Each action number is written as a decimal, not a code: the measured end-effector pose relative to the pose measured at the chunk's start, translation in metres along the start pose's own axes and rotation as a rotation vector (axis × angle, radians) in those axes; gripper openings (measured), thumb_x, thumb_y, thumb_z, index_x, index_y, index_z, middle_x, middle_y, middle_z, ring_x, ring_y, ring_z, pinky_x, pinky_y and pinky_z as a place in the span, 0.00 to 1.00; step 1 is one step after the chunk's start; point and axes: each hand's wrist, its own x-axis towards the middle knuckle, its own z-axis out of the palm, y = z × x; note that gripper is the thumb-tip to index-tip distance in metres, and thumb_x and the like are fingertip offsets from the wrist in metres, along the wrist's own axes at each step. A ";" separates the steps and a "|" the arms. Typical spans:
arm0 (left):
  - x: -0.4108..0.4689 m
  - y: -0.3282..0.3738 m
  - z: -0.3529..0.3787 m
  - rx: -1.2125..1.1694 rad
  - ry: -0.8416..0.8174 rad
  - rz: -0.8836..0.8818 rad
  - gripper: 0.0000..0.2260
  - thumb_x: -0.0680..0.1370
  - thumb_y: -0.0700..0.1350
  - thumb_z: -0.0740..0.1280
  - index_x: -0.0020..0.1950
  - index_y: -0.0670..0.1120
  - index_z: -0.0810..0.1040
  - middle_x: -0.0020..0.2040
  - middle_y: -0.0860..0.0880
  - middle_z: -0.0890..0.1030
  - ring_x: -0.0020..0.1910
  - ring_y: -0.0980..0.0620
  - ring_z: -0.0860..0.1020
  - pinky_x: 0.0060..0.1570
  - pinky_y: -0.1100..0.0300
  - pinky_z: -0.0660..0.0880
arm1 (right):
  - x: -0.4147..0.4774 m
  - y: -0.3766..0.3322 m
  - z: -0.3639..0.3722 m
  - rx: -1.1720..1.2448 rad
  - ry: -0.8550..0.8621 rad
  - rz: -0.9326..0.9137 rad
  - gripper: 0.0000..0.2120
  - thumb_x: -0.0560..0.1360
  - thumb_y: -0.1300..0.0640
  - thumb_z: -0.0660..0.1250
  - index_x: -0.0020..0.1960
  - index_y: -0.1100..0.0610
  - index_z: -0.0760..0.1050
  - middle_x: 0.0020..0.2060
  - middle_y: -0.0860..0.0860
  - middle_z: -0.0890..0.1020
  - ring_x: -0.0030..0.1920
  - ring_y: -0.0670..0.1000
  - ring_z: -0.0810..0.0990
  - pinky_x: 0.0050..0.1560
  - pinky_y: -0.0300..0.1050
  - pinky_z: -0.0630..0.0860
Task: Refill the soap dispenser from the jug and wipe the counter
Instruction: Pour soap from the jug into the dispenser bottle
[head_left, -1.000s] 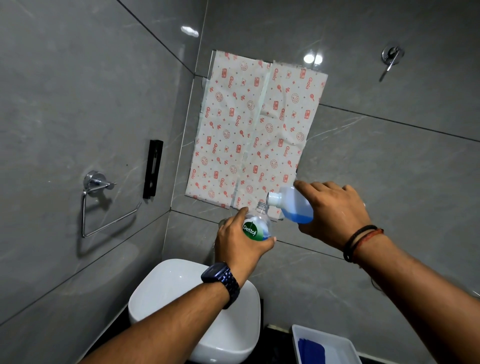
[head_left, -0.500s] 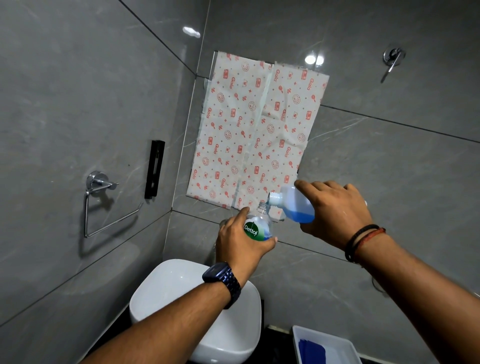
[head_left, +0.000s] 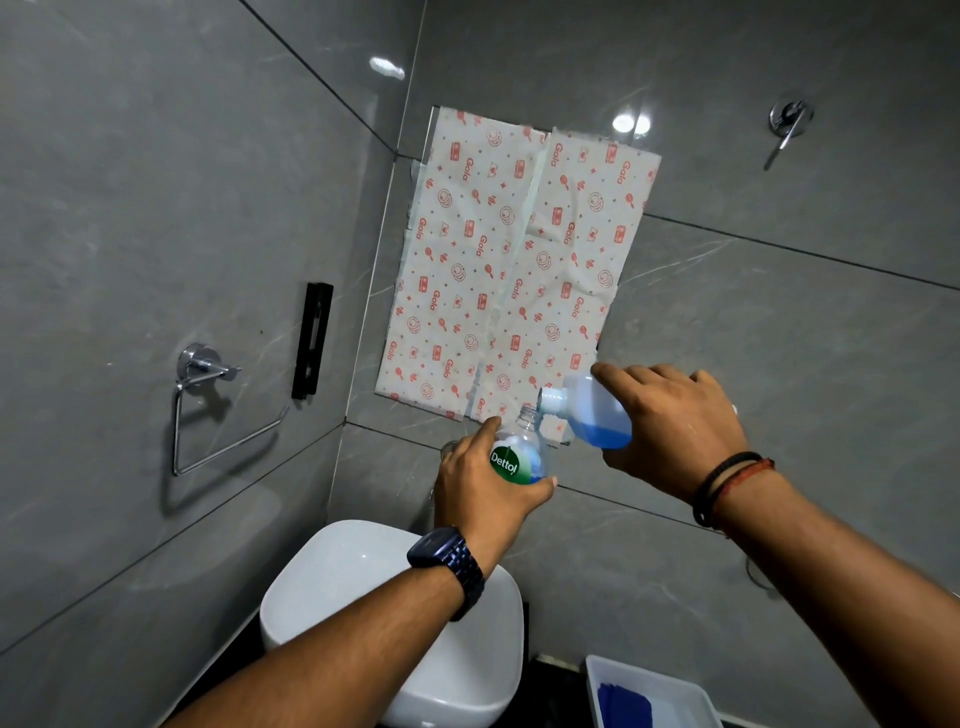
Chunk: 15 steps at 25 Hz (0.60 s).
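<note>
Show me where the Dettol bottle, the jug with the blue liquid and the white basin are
Dettol bottle (head_left: 511, 460): head view, on its green label.
Jug (head_left: 592, 410): head view, on its translucent body above the blue liquid.
White basin (head_left: 343, 577): head view, on its bare inner bowl.

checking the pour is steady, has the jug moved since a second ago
No. The jug keeps its spot at the patterned sheet's lower right corner, tilted over the Dettol bottle.

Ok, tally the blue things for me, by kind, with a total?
Jug with blue liquid, in the right hand: 1
Dettol soap dispenser with blue at its base, in the left hand: 1
Blue cloth in the white tray: 1
Total: 3
</note>
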 end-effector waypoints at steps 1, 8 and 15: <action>0.000 0.000 0.000 0.001 -0.005 -0.004 0.39 0.60 0.58 0.78 0.68 0.52 0.69 0.61 0.51 0.77 0.58 0.52 0.74 0.53 0.53 0.77 | 0.000 0.000 0.000 0.000 0.001 -0.002 0.36 0.63 0.47 0.75 0.67 0.47 0.62 0.55 0.50 0.81 0.52 0.56 0.77 0.47 0.51 0.72; -0.001 0.001 -0.001 -0.003 -0.002 -0.001 0.39 0.60 0.58 0.78 0.68 0.52 0.69 0.61 0.51 0.77 0.58 0.52 0.74 0.54 0.53 0.77 | -0.001 0.000 0.001 -0.015 0.011 -0.004 0.36 0.63 0.47 0.75 0.66 0.48 0.63 0.55 0.50 0.81 0.51 0.56 0.77 0.45 0.50 0.71; 0.000 0.000 -0.001 -0.005 -0.006 -0.004 0.39 0.60 0.58 0.78 0.68 0.52 0.69 0.61 0.51 0.77 0.58 0.52 0.74 0.54 0.52 0.77 | -0.001 -0.001 0.000 -0.002 -0.007 0.007 0.37 0.63 0.46 0.75 0.67 0.47 0.61 0.55 0.50 0.81 0.52 0.56 0.77 0.47 0.51 0.73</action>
